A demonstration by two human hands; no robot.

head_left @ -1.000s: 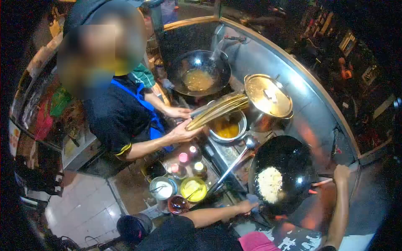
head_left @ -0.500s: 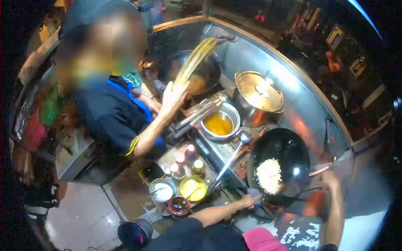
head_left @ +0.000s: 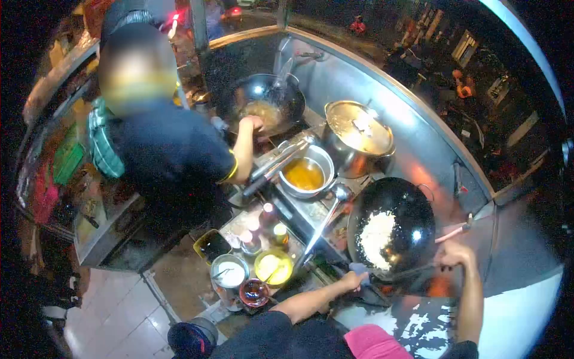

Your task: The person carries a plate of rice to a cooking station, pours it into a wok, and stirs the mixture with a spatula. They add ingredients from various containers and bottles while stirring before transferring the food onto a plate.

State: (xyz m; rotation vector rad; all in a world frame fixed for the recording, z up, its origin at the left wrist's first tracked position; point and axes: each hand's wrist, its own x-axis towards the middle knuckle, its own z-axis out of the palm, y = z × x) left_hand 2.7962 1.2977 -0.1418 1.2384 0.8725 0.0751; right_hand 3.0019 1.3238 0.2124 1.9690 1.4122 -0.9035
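Note:
A black wok (head_left: pixel 412 206) holds a pale, rice-like food (head_left: pixel 378 236). At its near left rim, my left hand (head_left: pixel 356 280) is closed around the greyish wok handle (head_left: pixel 360 268). Right of the wok, my right hand (head_left: pixel 457 256) is closed on a utensil whose thin metal shaft (head_left: pixel 415 272) reaches to the wok's near rim. The utensil's tip cannot be made out. Beyond my right hand, a pinkish handle (head_left: pixel 453 233) sticks out over the wok's right side.
A co-worker (head_left: pixel 173 143) reaches over a second wok (head_left: pixel 287 99) at the back. Between the woks stand a lidded pot (head_left: pixel 359 128), a pot of orange liquid (head_left: pixel 305 175) and a ladle (head_left: pixel 323 230). Bowls of white (head_left: pixel 229 272), yellow (head_left: pixel 273 267) and dark red contents (head_left: pixel 255 293) sit nearer.
The co-worker's raised hand with a bundle of thin sticks has come down to the back wok, and the bundle is no longer visible. My hands keep their holds; the food has shifted slightly.

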